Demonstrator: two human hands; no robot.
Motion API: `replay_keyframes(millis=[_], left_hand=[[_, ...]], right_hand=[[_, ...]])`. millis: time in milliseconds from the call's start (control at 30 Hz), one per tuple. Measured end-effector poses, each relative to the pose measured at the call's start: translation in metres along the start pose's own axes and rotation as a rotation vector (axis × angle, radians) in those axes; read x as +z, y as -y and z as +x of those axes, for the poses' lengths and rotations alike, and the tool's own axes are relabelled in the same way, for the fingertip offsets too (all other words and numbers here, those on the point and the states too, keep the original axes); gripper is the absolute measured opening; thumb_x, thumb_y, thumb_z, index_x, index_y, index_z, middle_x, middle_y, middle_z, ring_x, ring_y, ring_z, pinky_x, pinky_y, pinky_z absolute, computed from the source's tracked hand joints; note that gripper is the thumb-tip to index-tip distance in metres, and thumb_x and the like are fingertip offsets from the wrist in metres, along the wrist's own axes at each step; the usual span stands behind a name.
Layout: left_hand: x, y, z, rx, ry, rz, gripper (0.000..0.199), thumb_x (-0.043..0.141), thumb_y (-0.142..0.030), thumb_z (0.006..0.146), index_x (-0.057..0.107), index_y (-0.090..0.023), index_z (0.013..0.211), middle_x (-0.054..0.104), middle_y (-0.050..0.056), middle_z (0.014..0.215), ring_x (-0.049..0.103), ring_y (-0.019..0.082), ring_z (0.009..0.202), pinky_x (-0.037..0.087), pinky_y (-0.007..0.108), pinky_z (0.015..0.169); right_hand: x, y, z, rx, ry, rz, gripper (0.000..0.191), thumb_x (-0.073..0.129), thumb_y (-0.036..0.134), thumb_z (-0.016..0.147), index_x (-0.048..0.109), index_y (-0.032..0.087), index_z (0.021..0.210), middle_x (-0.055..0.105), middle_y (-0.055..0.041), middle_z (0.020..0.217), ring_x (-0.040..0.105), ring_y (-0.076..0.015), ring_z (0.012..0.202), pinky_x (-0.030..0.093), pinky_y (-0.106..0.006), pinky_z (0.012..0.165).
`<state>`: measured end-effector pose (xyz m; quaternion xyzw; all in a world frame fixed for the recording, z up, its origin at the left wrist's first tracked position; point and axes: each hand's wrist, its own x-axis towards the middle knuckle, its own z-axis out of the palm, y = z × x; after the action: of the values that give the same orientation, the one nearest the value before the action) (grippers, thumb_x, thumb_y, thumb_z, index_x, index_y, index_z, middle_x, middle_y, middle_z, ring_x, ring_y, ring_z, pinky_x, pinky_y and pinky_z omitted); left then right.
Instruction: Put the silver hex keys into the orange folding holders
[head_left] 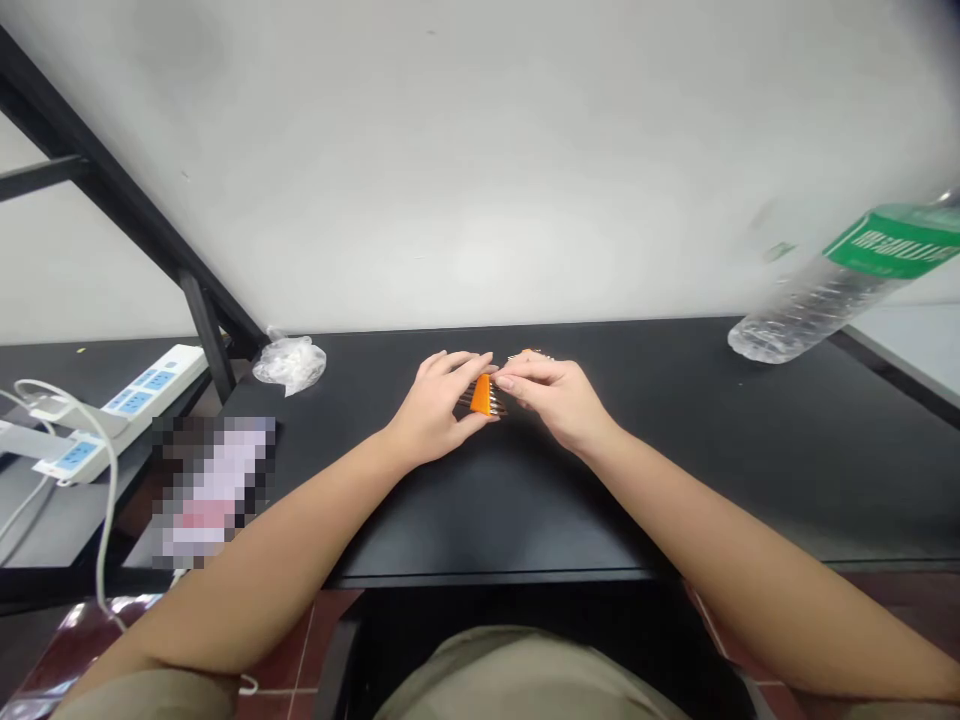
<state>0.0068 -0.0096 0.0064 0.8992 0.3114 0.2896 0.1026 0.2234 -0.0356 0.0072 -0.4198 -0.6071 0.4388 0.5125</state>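
Observation:
Near the middle of the black desk, my left hand (pixel 442 405) grips an orange holder (pixel 481 395) with several thin metal rods through it, thumb on the near side and fingers on the far side. My right hand (pixel 553 395) is closed in a pinch at the holder's upper right, by the rod ends. What lies between its fingertips is too small to make out. Just beyond the right knuckles, small metal pieces with a bit of orange (pixel 531 353) are partly hidden by that hand.
A crumpled clear plastic bag (pixel 291 364) lies at the back left. On the left are a white power strip (pixel 135 410) with cables and a blurred-out phone-like object (pixel 214 490). A clear bottle with a green label (pixel 892 242) appears at the right, before the white wall (pixel 480 160).

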Motion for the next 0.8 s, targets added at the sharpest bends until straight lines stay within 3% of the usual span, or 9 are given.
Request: replay_keyframes(millis=[167, 267, 367, 500, 567, 667, 800], left_hand=[[0.001, -0.001, -0.001, 0.021, -0.005, 0.035, 0.067, 0.065, -0.038, 0.095, 0.038, -0.026, 0.155, 0.062, 0.009, 0.143, 0.051, 0.027, 0.138, 0.021, 0.054, 0.127], [0.003, -0.002, -0.001, 0.052, -0.007, 0.034, 0.065, 0.062, -0.035, 0.097, 0.036, -0.027, 0.155, 0.063, 0.009, 0.141, 0.053, 0.026, 0.136, 0.020, 0.054, 0.127], [0.003, 0.001, -0.002, 0.033, 0.029, 0.022, 0.066, 0.062, -0.035, 0.097, 0.034, -0.027, 0.156, 0.064, 0.009, 0.138, 0.059, 0.026, 0.128, 0.027, 0.054, 0.123], [0.001, 0.013, 0.000, -0.074, 0.077, 0.090, 0.068, 0.065, -0.035, 0.095, 0.037, -0.025, 0.155, 0.068, 0.010, 0.129, 0.063, 0.028, 0.117, 0.038, 0.052, 0.112], [0.001, 0.022, 0.001, -0.135, 0.107, 0.144, 0.066, 0.067, -0.036, 0.094, 0.041, -0.025, 0.154, 0.069, 0.010, 0.126, 0.062, 0.029, 0.115, 0.041, 0.051, 0.108], [0.003, 0.035, 0.001, -0.208, 0.135, 0.197, 0.065, 0.066, -0.042, 0.094, 0.043, -0.024, 0.153, 0.070, 0.010, 0.123, 0.062, 0.030, 0.113, 0.046, 0.047, 0.099], [0.008, 0.050, 0.001, -0.248, 0.138, 0.244, 0.063, 0.063, -0.042, 0.095, 0.044, -0.022, 0.152, 0.069, 0.012, 0.123, 0.061, 0.031, 0.114, 0.050, 0.045, 0.094]], right_hand=[[0.004, -0.008, 0.002, 0.241, 0.079, 0.244, 0.032, 0.082, 0.049, 0.079, 0.067, 0.022, 0.087, 0.058, 0.0028, 0.071, 0.050, -0.0120, 0.060, 0.043, -0.029, 0.059], [0.004, -0.010, 0.003, 0.295, 0.167, 0.238, 0.036, 0.078, 0.054, 0.083, 0.061, 0.023, 0.085, 0.054, 0.0045, 0.065, 0.048, -0.0117, 0.057, 0.040, -0.027, 0.056], [-0.006, -0.010, 0.006, 0.215, 0.166, -0.054, 0.037, 0.066, 0.059, 0.090, 0.066, 0.022, 0.086, 0.057, 0.0021, 0.066, 0.051, -0.0140, 0.060, 0.043, -0.029, 0.059], [-0.040, -0.018, 0.016, -0.050, -0.119, -0.642, 0.028, 0.063, 0.048, 0.093, 0.075, 0.022, 0.096, 0.069, -0.0060, 0.096, 0.062, -0.0201, 0.081, 0.050, -0.037, 0.079], [-0.061, -0.027, 0.023, -0.053, -0.181, -0.829, 0.029, 0.062, 0.041, 0.094, 0.075, 0.022, 0.110, 0.067, -0.0090, 0.108, 0.064, -0.0211, 0.083, 0.051, -0.039, 0.083], [-0.082, -0.044, 0.030, 0.016, -0.106, -0.961, 0.039, 0.062, 0.038, 0.093, 0.070, 0.023, 0.127, 0.064, -0.0116, 0.121, 0.065, -0.0220, 0.086, 0.052, -0.039, 0.082], [-0.076, -0.052, 0.031, -0.019, 0.072, -0.996, 0.027, 0.059, 0.024, 0.093, 0.075, 0.022, 0.115, 0.069, -0.0083, 0.105, 0.065, -0.0225, 0.091, 0.050, -0.036, 0.084]])
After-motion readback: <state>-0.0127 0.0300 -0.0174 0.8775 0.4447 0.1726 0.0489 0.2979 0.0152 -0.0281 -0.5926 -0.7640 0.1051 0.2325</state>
